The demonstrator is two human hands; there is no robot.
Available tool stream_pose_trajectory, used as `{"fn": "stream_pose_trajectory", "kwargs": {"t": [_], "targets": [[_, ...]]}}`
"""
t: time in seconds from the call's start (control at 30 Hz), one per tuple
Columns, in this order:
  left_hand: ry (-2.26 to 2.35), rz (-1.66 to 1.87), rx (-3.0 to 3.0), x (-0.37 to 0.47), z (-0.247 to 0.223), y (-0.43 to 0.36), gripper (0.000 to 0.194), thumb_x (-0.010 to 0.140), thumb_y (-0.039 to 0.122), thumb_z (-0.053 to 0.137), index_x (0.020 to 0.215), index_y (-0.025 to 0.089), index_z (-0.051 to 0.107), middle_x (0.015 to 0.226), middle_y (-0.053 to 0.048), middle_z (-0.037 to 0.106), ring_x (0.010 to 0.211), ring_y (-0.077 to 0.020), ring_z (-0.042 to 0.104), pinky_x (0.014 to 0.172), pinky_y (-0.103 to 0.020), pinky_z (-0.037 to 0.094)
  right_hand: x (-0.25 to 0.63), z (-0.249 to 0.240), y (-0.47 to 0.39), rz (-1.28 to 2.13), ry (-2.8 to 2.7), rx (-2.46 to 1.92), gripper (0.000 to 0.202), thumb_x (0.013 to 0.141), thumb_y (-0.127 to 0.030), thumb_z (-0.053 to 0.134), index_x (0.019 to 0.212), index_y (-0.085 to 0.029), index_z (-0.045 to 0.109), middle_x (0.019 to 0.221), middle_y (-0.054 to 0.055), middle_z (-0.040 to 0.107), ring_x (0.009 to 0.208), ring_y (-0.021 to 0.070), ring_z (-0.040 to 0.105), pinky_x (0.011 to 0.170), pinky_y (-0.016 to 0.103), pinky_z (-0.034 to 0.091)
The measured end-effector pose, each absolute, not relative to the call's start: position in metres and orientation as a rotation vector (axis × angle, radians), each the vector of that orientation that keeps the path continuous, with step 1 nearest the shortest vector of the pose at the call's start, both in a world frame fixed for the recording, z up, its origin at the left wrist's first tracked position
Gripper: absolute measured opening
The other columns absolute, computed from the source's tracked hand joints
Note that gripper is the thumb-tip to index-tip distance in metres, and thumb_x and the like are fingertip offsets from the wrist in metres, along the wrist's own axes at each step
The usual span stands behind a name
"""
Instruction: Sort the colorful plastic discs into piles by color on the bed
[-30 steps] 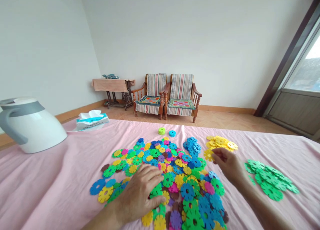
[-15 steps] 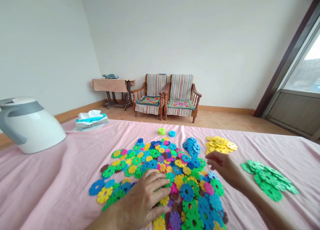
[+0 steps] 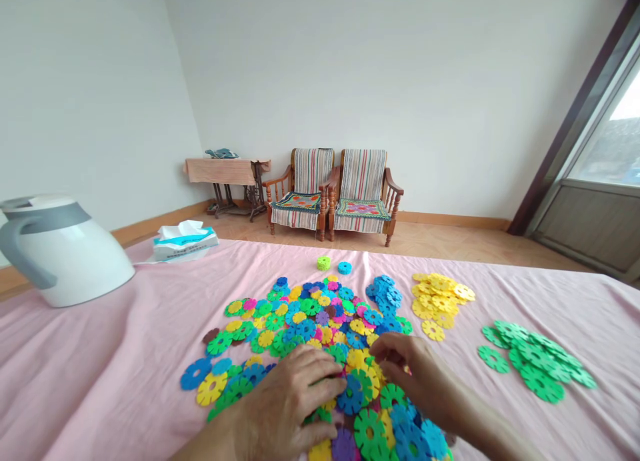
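Note:
A heap of flower-shaped, slotted plastic discs [image 3: 305,307] in mixed colours spreads over the cloth. My left hand [image 3: 297,397] lies on the heap's near side, its fingers apart and resting among the discs. Over the right part of the heap is my right hand [image 3: 413,371], its bent fingers reaching down beside yellow and green discs. A gap shows between its thumb and forefinger, and no disc is visibly held. In front of my left fingers lies a blue disc [image 3: 351,391]. Sorted yellow discs [image 3: 437,297] and green discs [image 3: 545,361] form separate piles to the right.
Blue discs [image 3: 385,294] gather at the heap's far right. A lime stack [image 3: 323,263] and a light-blue stack [image 3: 345,267] stand farther back. On the pink cloth [image 3: 110,367] at left are a white jug [image 3: 75,261] and a tissue pack [image 3: 185,242]. Two armchairs [image 3: 363,187] stand beyond.
My right hand has moved left and nearer, from beside the yellow pile onto the mixed heap. Single yellow and green discs beside their piles now show. My left hand stays in nearly the same place.

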State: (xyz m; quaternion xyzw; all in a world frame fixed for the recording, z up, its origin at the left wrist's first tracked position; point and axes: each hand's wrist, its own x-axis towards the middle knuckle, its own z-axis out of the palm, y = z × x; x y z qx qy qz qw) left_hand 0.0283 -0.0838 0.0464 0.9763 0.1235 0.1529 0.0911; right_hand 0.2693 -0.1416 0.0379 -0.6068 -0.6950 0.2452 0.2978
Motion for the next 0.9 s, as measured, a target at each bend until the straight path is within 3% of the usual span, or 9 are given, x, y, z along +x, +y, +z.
{"fn": "stream_pose_trajectory", "kwargs": {"t": [0.1,0.23,0.3,0.37,0.43,0.53,0.7,0.9], "targets": [[0.348,0.453,2.908,0.029,0.047,-0.085,0.04,0.086,0.036,0.063,0.121,0.018,0.058,0.123,-0.011,0.062,0.112,-0.0283,0.056,0.098,-0.047,0.044,0.27,0.027,-0.142,0.545,-1.913,-1.688,0.025,0.074,-0.012,0.049,0.093,-0.02,0.064,0.091,0.004,0.063,0.082,0.017,0.059,0.074,0.028,0.045],[0.333,0.485,2.906,0.03,0.049,-0.086,0.036,0.087,0.036,0.063,0.119,0.02,0.06,0.122,-0.01,0.062,0.112,-0.0278,0.057,0.099,-0.046,0.044,0.262,0.023,-0.151,0.529,-2.001,-1.685,0.041,0.07,-0.015,0.058,0.11,-0.021,0.06,0.117,0.008,0.057,0.112,0.0227,0.053,0.095,0.034,0.04],[0.339,0.489,2.9,0.03,0.05,-0.087,0.034,0.088,0.035,0.061,0.118,0.019,0.059,0.121,-0.01,0.063,0.112,-0.027,0.057,0.099,-0.045,0.044,0.257,0.023,-0.154,0.527,-1.999,-1.67,0.042,0.068,-0.014,0.059,0.11,-0.021,0.058,0.121,0.009,0.056,0.115,0.0233,0.051,0.096,0.034,0.039],[0.343,0.496,2.892,0.03,0.051,-0.087,0.034,0.089,0.033,0.06,0.119,0.019,0.058,0.121,-0.01,0.063,0.111,-0.0263,0.057,0.099,-0.044,0.044,0.253,0.025,-0.153,0.53,-1.963,-1.662,0.036,0.068,-0.013,0.057,0.103,-0.021,0.057,0.112,0.007,0.059,0.105,0.021,0.054,0.089,0.032,0.042],[0.346,0.511,2.889,0.029,0.049,-0.086,0.036,0.089,0.034,0.059,0.122,0.019,0.056,0.121,-0.01,0.063,0.111,-0.0258,0.057,0.1,-0.044,0.044,0.256,0.028,-0.147,0.586,-1.914,-1.661,0.022,0.068,-0.013,0.054,0.088,-0.021,0.055,0.088,0.001,0.062,0.083,0.0162,0.057,0.073,0.027,0.043],[0.358,0.519,2.904,0.026,0.045,-0.084,0.042,0.091,0.037,0.058,0.128,0.02,0.052,0.126,-0.011,0.061,0.116,-0.0256,0.055,0.103,-0.043,0.042,0.281,0.029,-0.131,0.677,-1.753,-1.64,0.003,0.072,-0.02,0.05,0.075,-0.021,0.051,0.065,-0.003,0.053,0.062,0.0125,0.051,0.056,0.023,0.038],[0.37,0.534,2.928,0.023,0.04,-0.08,0.041,0.093,0.038,0.055,0.13,0.021,0.051,0.124,-0.01,0.061,0.116,-0.0244,0.054,0.105,-0.043,0.039,0.362,0.004,-0.106,0.362,-1.362,-1.857,0.03,0.069,-0.045,0.051,0.081,-0.019,0.059,0.063,0.0,0.056,0.059,0.0164,0.055,0.057,0.028,0.042],[0.387,0.524,2.943,0.024,0.039,-0.08,0.037,0.092,0.027,0.056,0.128,0.021,0.052,0.124,-0.009,0.062,0.116,-0.0232,0.054,0.104,-0.042,0.041,0.403,-0.03,-0.102,0.215,-1.292,-2.054,0.03,0.062,-0.046,0.055,0.074,-0.019,0.059,0.062,0.003,0.06,0.059,0.0204,0.058,0.059,0.032,0.043]]}}
